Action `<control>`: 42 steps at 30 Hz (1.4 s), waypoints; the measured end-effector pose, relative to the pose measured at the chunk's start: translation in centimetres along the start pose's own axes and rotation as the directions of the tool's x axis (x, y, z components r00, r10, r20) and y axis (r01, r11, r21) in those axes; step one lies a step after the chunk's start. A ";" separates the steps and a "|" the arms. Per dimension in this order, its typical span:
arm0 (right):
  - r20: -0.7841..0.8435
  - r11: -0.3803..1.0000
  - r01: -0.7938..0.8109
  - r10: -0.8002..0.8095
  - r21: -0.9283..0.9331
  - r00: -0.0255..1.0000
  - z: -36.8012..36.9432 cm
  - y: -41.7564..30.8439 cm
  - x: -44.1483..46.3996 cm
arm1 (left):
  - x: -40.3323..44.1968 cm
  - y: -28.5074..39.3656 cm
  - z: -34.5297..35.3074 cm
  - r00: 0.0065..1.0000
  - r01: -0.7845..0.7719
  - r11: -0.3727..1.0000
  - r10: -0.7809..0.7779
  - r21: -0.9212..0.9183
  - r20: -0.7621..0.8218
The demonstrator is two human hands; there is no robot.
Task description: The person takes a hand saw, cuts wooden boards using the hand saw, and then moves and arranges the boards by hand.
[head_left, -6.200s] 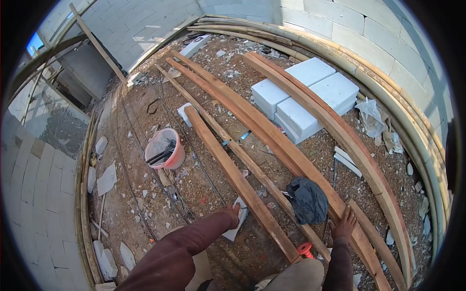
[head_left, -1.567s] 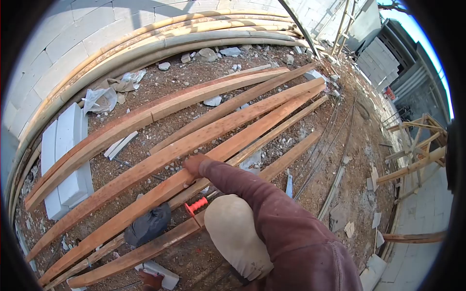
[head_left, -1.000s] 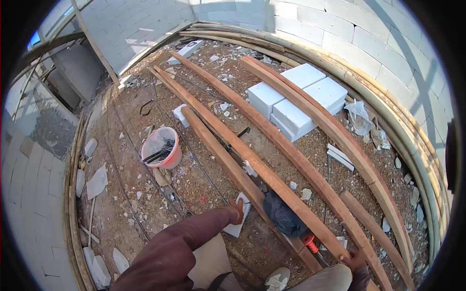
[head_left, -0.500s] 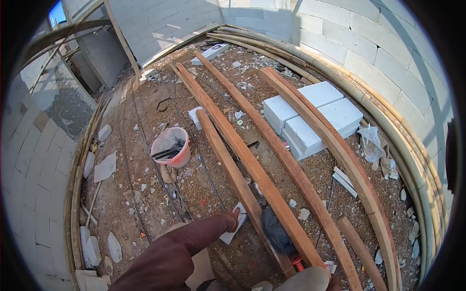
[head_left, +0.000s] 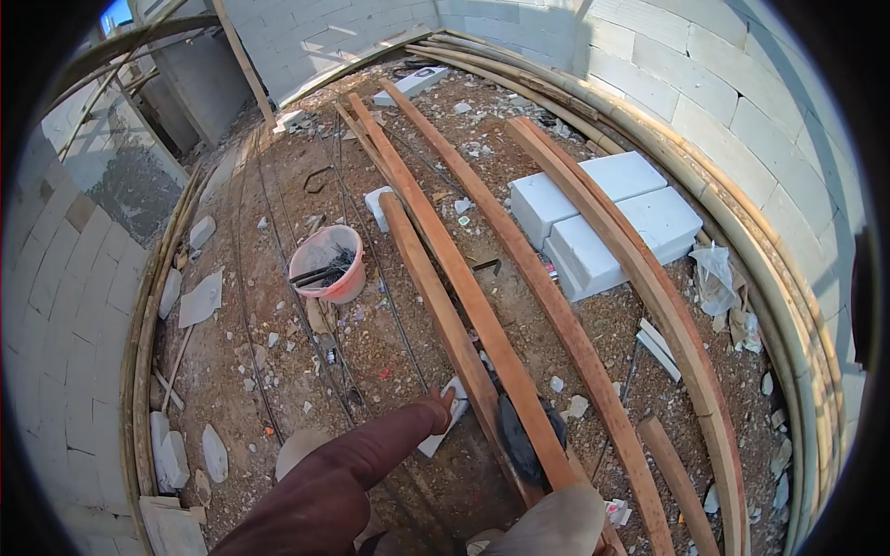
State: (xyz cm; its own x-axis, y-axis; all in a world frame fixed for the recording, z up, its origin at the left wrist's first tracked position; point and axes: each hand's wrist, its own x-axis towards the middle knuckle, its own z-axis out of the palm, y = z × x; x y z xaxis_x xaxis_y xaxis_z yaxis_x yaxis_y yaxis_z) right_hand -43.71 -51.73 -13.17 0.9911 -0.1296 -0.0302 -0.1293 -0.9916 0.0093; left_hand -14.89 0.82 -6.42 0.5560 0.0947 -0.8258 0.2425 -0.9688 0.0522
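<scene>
My left hand (head_left: 447, 408), below a dark reddish-brown sleeve (head_left: 357, 468), is closed on a white block piece (head_left: 443, 432) on the ground. That piece lies against a short wooden beam (head_left: 431, 283). A longer wooden beam (head_left: 451, 287) runs alongside, above a black plastic bag (head_left: 514, 440), and its near end passes behind my knee (head_left: 561, 524). Only a dark sliver beside the knee at the bottom edge may be my right hand (head_left: 607, 550); its fingers are hidden.
More beams (head_left: 547, 296) stretch across the dirt floor, one resting on white blocks (head_left: 607, 227). Left of them stand a pink bucket (head_left: 329, 264) with dark wire and tools, and thin steel rods (head_left: 243, 306). Bamboo poles (head_left: 742, 222) line the block wall (head_left: 732, 102). Rubble is scattered about.
The longer beam's far end has shifted away and right, and its near end left. My knee has moved left and covers the red object. My left hand stays at the white piece.
</scene>
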 end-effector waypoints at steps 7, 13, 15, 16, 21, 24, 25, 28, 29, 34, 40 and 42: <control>0.132 0.901 -0.186 0.144 0.391 0.981 -1.1 -0.1 0.1 | 1.5 -0.7 1.2 0.999 -0.032 0.994 0.036 0.108 -0.041; 0.239 0.779 -0.354 0.265 0.518 0.934 -0.8 -0.9 -0.2 | -1.0 -1.2 0.1 0.976 -0.146 0.985 0.159 0.094 -0.149; 0.225 0.797 -0.343 0.263 0.498 0.938 -1.0 -1.3 -0.7 | -1.5 -1.9 0.4 0.957 -0.199 0.973 0.219 0.116 -0.192; 0.221 0.804 -0.340 0.264 0.488 0.939 -1.0 -1.6 -0.8 | -1.1 -2.6 0.8 0.945 -0.220 0.967 0.245 0.129 -0.219; 0.190 0.831 -0.322 0.262 0.454 0.946 -1.2 -2.5 -1.6 | -1.3 -5.9 1.6 0.906 -0.300 0.948 0.249 -0.103 -0.342; 0.188 0.832 -0.323 0.266 0.450 0.946 -1.3 -2.9 -2.5 | -1.9 -8.3 0.2 0.902 -0.250 0.916 0.102 -0.315 -0.419; 0.186 0.831 -0.327 0.271 0.449 0.944 -1.2 -2.9 -2.8 | -0.9 -9.5 0.0 0.892 -0.218 0.902 0.031 -0.372 -0.450; 0.182 0.836 -0.336 0.284 0.434 0.941 -1.7 -3.4 -3.5 | 1.7 -13.2 1.5 0.862 -0.161 0.879 -0.096 -0.448 -0.498; 0.177 0.839 -0.333 0.283 0.430 0.943 -1.5 -3.5 -3.8 | 1.6 -13.5 1.5 0.848 -0.143 0.875 -0.133 -0.463 -0.513; 0.158 0.850 -0.318 0.276 0.421 0.948 -1.4 -4.5 -5.4 | 1.8 -14.0 3.0 0.935 0.136 0.939 -0.227 -0.315 -0.274; 0.128 0.860 -0.294 0.265 0.416 0.956 -1.1 -6.5 -5.3 | 2.8 -12.1 5.0 0.959 0.111 0.991 -0.125 -0.068 -0.253; 0.121 0.860 -0.284 0.257 0.425 0.959 -1.2 -7.5 -4.2 | 3.2 -12.0 4.8 0.960 0.161 0.987 -0.155 0.006 -0.234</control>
State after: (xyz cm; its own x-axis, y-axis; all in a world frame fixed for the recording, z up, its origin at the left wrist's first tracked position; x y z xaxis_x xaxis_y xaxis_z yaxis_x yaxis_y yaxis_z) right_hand -46.90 -43.75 -11.91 0.9133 -0.3796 -0.1478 -0.4059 -0.8178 -0.4080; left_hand -19.83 11.63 -12.43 0.6823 0.2950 -0.6690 0.3241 -0.9422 -0.0849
